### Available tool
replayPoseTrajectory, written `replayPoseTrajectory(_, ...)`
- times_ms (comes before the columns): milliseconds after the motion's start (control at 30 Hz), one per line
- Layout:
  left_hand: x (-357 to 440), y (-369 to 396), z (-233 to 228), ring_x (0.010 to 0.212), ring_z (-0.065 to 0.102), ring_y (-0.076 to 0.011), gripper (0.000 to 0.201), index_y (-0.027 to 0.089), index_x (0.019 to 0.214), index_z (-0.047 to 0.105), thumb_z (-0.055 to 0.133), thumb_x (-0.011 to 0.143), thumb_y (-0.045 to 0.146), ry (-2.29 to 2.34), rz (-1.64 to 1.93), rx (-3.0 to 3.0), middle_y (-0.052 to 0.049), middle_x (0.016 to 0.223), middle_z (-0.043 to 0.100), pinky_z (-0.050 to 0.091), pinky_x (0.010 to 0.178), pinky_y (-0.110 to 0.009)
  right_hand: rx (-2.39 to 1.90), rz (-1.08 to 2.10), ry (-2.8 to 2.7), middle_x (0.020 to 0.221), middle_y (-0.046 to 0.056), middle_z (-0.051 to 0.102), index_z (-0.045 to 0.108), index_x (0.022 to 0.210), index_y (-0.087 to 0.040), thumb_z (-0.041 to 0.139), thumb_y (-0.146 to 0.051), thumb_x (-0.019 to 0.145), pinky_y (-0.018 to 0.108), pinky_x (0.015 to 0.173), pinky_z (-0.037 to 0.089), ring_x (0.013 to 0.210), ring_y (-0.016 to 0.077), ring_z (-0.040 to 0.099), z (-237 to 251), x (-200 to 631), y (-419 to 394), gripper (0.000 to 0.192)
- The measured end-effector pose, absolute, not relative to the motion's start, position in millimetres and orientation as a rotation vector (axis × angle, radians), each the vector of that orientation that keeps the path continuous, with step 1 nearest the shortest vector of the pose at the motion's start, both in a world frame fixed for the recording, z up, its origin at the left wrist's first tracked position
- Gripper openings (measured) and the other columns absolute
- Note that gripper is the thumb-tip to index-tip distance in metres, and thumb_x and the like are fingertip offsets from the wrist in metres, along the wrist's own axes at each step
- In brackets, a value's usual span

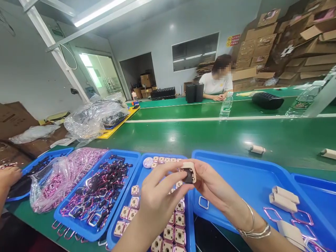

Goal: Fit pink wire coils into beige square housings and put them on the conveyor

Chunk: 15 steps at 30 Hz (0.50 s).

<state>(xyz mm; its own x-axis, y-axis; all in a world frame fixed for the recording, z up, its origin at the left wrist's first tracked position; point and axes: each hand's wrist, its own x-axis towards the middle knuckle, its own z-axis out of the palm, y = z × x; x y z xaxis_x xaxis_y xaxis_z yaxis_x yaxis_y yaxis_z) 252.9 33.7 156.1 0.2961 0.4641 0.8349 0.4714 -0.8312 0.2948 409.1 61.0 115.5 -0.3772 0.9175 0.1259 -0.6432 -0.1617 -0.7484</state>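
Both hands meet over the middle blue tray [143, 164], and I see a small beige square part [189, 172] with a dark insert pinched between them. My left hand [157, 197] closes thumb and fingertips on its near side; my right hand [210, 183] grips its far side from behind. The part hangs above the rows of like pieces [173, 227] lying in that tray.

I judge the hold is light, on corners only, so a twist could let the part slip down onto those rows and knock them out of line. The dark insert may also sit loose and pop out under pressure. To the left of the middle tray, the tray of tangled pink clips [97, 196] could snag a stray sleeve or wrist.
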Motion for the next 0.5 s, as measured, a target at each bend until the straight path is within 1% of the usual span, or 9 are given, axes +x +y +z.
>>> replayPoseTrajectory(100,253.3,31.5,148.9,0.09,0.069,-0.0169,0.027,0.015,0.102,0.066,0.068,0.077,0.003,-0.822,-1.587,-2.449,-0.012,0.108,0.069,0.059,0.074,-0.026,-0.433,1.769,-0.903,0.083,0.004,0.071,0.076,0.095,-0.02,0.072,-0.038,0.08,0.022,0.066,0.047,0.072,0.0125,0.06,114.2,407.8,60.6,0.023)
replayPoseTrajectory(167,254.8,29.1,146.4,0.089,0.068,-0.0166,0.025,0.013,0.098,0.067,0.068,0.077,0.001,-0.854,-1.62,-2.455,-0.013,0.107,0.069,0.059,0.075,-0.026,-0.446,1.769,-0.901,0.084,0.004,0.071,0.076,0.094,-0.021,0.071,-0.039,0.081,0.022,0.066,0.047,0.07,0.0121,0.059,112.3,406.7,60.4,0.023)
replayPoseTrajectory(267,257.8,24.8,148.4,0.08,0.067,-0.0129,0.015,0.015,0.084,0.068,0.072,0.074,0.004,-1.06,-1.773,-2.493,-0.008,0.103,0.07,0.059,0.074,-0.025,-0.471,1.774,-0.909,0.08,0.003,0.071,0.077,0.09,-0.021,0.072,-0.04,0.08,0.022,0.066,0.048,0.067,0.0116,0.057,109.7,405.4,59.9,0.022)
replayPoseTrajectory(333,258.8,22.6,151.4,0.08,0.067,-0.0127,0.015,0.017,0.08,0.068,0.074,0.072,0.006,-1.236,-1.841,-2.507,-0.005,0.102,0.07,0.059,0.075,-0.025,-0.481,1.78,-0.912,0.078,0.003,0.071,0.077,0.089,-0.021,0.072,-0.04,0.08,0.021,0.066,0.048,0.068,0.012,0.058,108.9,405.0,59.4,0.021)
replayPoseTrajectory(400,258.3,21.7,152.9,0.088,0.067,-0.0155,0.019,0.018,0.088,0.069,0.075,0.072,0.009,-1.305,-1.801,-2.506,-0.006,0.104,0.07,0.059,0.079,-0.027,-0.479,1.793,-0.914,0.08,0.003,0.071,0.077,0.09,-0.022,0.071,-0.038,0.081,0.02,0.067,0.048,0.07,0.0122,0.059,108.9,404.9,58.6,0.019)
replayPoseTrajectory(500,255.5,22.4,150.0,0.095,0.066,-0.018,0.024,0.016,0.103,0.067,0.069,0.08,0.01,-1.112,-1.634,-2.417,-0.01,0.105,0.069,0.058,0.08,-0.03,-0.463,1.8,-0.924,0.084,0.003,0.072,0.076,0.094,-0.023,0.07,-0.035,0.082,0.022,0.072,0.049,0.076,0.0136,0.061,108.8,404.7,56.5,0.018)
